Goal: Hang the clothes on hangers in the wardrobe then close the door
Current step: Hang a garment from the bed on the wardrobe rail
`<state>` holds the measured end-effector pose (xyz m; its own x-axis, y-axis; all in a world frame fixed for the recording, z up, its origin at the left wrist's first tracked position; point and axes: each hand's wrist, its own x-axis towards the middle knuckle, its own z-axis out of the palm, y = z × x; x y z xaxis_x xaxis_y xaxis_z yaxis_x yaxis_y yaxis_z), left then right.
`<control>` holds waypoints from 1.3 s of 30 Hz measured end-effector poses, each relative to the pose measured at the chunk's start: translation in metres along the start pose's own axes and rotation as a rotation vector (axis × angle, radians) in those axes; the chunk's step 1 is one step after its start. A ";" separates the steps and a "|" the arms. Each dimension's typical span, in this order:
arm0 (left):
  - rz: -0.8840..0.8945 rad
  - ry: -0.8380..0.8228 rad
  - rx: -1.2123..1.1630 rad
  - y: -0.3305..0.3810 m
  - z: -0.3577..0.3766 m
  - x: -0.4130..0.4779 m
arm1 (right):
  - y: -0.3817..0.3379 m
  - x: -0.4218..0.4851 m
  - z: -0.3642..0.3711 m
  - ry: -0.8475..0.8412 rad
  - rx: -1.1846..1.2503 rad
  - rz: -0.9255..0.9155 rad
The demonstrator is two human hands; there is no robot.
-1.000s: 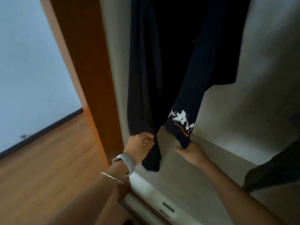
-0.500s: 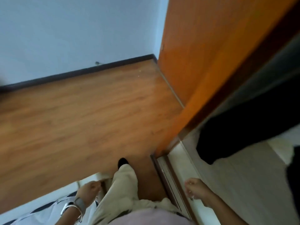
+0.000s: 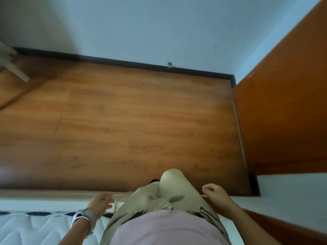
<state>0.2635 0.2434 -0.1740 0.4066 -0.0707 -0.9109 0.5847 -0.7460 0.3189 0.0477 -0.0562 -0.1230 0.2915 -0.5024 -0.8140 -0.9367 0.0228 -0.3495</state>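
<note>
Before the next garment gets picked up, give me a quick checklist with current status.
1. Left hand free of any garment: ok, fingers loose, nothing gripped.
2. Right hand free: ok, fingers curled beside the beige trousers, no cloth in its grip.
3. Next garment located: cannot tell, none in view.
4. Hanger within reach: cannot tell, none in view.
5. Brown wooden floor ahead clear of obstacles: ok.
6. Orange wooden wardrobe door closed: cannot tell, only part of its panel shows.

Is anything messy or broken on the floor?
Nothing looks broken or spilled. The wooden floor only has a few tiny pale crumbs scattered near the orange door. Both hands hold nothing.
</note>
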 end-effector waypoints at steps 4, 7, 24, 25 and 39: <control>-0.103 0.010 -0.181 0.005 -0.012 0.009 | -0.075 0.036 -0.012 -0.072 -0.155 -0.047; -0.202 0.016 -0.327 0.009 -0.019 0.017 | -0.131 0.071 -0.016 -0.132 -0.312 -0.075; -0.334 0.486 -1.090 0.116 -0.083 0.036 | -0.519 0.229 0.057 -0.335 -1.082 -0.394; -0.379 0.494 -1.096 0.109 -0.084 0.034 | -0.534 0.227 0.078 -0.362 -1.121 -0.411; -0.462 0.531 -1.510 -0.004 -0.259 0.067 | -0.686 0.097 0.394 -0.593 -1.135 -0.617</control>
<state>0.4703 0.4126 -0.1684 0.0103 0.4133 -0.9105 0.6946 0.6520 0.3039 0.7948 0.2200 -0.1454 0.4751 0.2604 -0.8405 -0.1936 -0.9008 -0.3886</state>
